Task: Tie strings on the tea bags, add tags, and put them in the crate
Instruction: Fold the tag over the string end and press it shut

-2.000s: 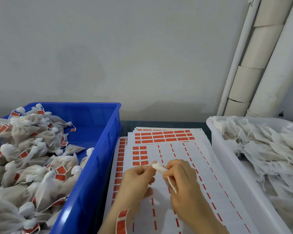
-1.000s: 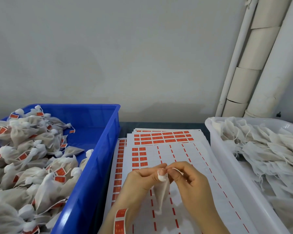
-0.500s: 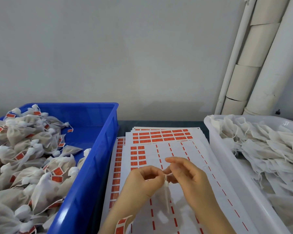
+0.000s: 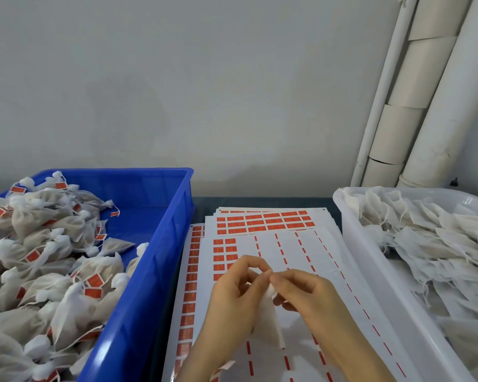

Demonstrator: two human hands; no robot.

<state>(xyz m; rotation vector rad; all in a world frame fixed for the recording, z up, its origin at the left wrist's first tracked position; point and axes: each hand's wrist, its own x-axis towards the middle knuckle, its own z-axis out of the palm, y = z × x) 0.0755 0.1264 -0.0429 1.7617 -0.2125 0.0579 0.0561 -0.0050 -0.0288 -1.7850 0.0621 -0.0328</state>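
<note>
We count two hands at work over one tea bag [image 4: 269,323]. The left hand [image 4: 232,301] has its thumb and forefinger curled together and pinches the gathered top of the bag. The right hand [image 4: 309,296] brings its own fingertips to the same spot and pinches there too, so both hands touch at the neck. The bag hangs below them, above the tag sheets [image 4: 295,252]. We cannot make out the string.

The sheets lie in one fanned stack between two containers. On the top sheet we see two columns of orange tags at the left, with rows of thin orange dashes across the rest. On the sheet behind it, three rows of orange tags show. A lower sheet shows one column of tags along its left edge.

To the left stands one blue crate [image 4: 152,271], heaped with tied tea bags [image 4: 53,257] that carry orange tags, too many for us to count. To the right stands one white tub [image 4: 370,274] full of flat, untied bags [image 4: 431,244], also beyond counting. Behind the tub, three pale pipes [image 4: 425,100] lean up the grey wall [image 4: 204,92].
</note>
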